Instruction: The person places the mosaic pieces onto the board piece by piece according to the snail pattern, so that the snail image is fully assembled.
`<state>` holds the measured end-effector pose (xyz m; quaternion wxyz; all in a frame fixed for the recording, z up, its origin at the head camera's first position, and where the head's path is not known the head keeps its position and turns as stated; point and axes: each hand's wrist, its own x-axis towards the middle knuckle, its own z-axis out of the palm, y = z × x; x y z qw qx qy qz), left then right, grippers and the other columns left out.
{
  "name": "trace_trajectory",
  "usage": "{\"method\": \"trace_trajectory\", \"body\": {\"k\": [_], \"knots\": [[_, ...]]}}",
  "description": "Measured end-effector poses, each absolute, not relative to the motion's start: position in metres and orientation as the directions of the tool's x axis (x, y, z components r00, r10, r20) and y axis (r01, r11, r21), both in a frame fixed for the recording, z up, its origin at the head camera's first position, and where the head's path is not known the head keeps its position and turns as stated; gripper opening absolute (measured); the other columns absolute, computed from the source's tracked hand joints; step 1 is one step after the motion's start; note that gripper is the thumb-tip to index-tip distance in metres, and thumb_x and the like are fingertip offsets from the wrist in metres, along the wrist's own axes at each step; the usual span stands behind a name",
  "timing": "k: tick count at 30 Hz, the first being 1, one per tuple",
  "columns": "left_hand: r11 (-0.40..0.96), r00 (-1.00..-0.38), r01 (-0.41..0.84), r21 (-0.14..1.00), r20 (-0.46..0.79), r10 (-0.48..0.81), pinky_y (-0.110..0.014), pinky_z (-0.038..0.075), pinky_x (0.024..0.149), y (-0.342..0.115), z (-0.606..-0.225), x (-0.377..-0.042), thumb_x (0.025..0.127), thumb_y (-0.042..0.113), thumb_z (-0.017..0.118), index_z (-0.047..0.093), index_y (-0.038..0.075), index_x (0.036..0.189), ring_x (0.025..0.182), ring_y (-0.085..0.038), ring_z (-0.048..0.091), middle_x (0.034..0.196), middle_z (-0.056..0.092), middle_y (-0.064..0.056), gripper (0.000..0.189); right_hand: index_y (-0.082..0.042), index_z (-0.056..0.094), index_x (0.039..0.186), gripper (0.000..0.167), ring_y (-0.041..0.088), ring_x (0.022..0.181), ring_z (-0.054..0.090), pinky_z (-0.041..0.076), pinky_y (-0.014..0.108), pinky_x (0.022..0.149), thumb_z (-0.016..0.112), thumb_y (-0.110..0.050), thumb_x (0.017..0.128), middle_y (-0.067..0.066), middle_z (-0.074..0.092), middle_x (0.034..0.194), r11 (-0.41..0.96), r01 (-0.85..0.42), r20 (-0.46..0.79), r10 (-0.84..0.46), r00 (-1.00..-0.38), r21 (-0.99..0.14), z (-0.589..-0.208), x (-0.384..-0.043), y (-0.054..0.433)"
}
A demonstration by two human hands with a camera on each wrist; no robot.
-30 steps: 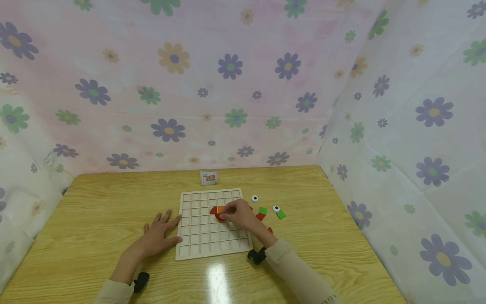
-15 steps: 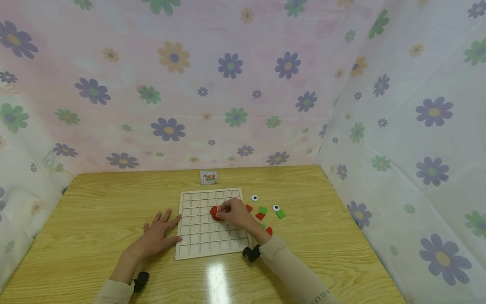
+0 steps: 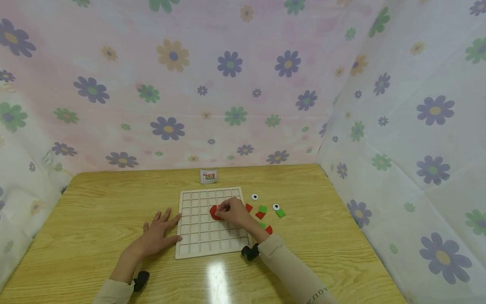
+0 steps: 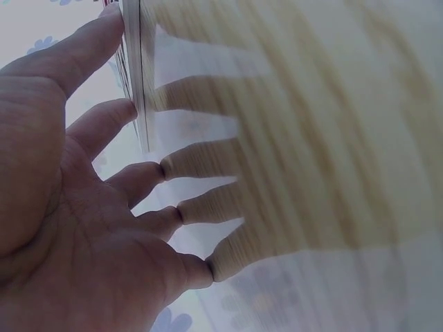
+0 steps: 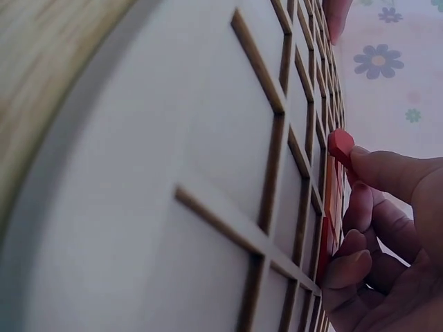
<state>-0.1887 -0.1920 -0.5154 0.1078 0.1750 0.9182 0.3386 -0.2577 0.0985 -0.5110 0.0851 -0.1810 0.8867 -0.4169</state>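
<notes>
A square wooden grid board lies on the table. My right hand is over its middle and pinches a red piece between thumb and forefinger, tilted against the board in the right wrist view. Red pieces show at the fingertips in the head view, forming a rounded outline; the hand hides part of them. Orange and red pieces sit in the grid behind the fingers. My left hand is spread on the table, its thumb and forefinger touching the board's left edge.
Right of the board lie loose red and green pieces and two white eye discs. A small picture card lies behind the board. Flowered cloth hangs around the table's back and sides.
My right hand has shifted slightly left with the red piece, up against the red piece at the left. More of the loose pieces at the right now show. The left hand has stayed put.
</notes>
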Motion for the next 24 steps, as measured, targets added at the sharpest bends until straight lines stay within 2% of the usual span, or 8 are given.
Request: {"method": "trace_trajectory", "body": {"k": [13, 24], "knots": [[0.722, -0.916, 0.261, 0.641, -0.072, 0.394, -0.09, 0.006, 0.097, -0.1922, -0.5157, -0.1888, 0.093, 0.039, 0.073, 0.045, 0.004, 0.153, 0.144, -0.067, 0.007, 0.161, 0.019, -0.037, 0.075, -0.005, 0.075, 0.082, 0.012, 0.004, 0.06, 0.052, 0.041, 0.019, 0.056, 0.074, -0.01, 0.093, -0.001, 0.066, 0.071, 0.596, -0.264, 0.004, -0.4, -0.916, -0.758, -0.512, -0.2582, 0.097], [0.735, -0.916, 0.268, 0.623, -0.073, 0.395, -0.09, 0.007, 0.097, -0.1919, -0.5152, -0.1889, 0.094, 0.04, 0.073, 0.045, 0.004, 0.153, 0.144, -0.067, 0.009, 0.16, 0.02, -0.037, 0.075, -0.006, 0.076, 0.083, 0.012, 0.007, 0.06, 0.051, 0.04, 0.02, 0.055, 0.076, -0.013, 0.093, -0.002, 0.065, 0.07, 0.616, -0.209, -0.047, -0.373, -0.927, -0.76, -0.5141, -0.2609, 0.0963]]}}
